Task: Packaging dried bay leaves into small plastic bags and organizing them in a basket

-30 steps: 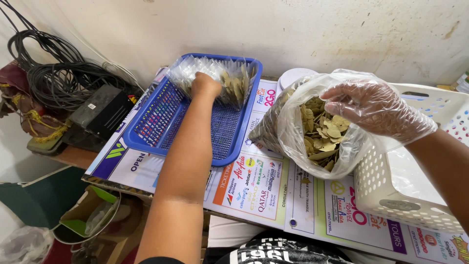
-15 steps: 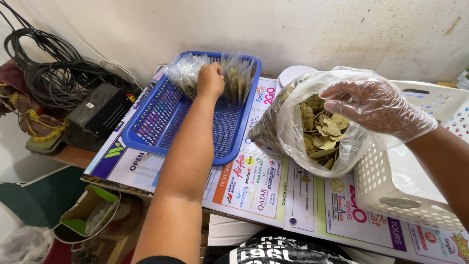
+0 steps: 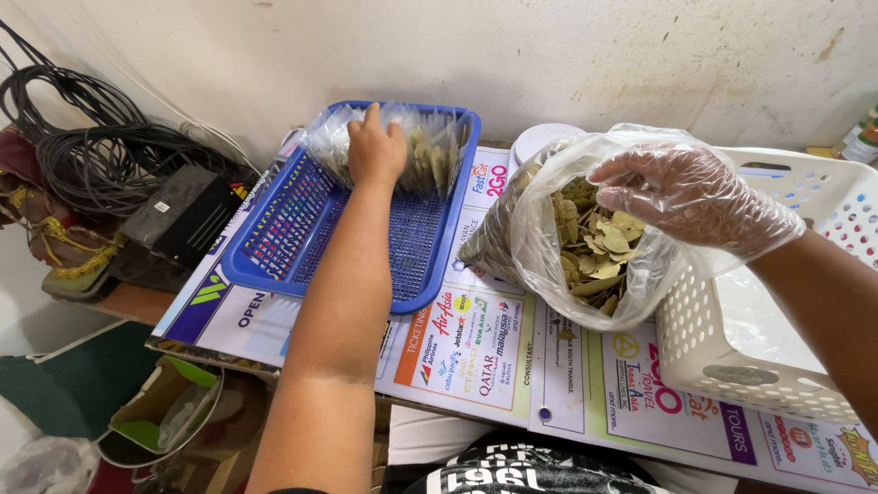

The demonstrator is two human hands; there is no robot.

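A stained pale wall is rising behind the poster-covered surface. On it, the blue tray is carrying small leaf packets, which the left hand is pressing down on. Right of the tray, the gloved right hand is hovering loosely open over the big leaf bag.
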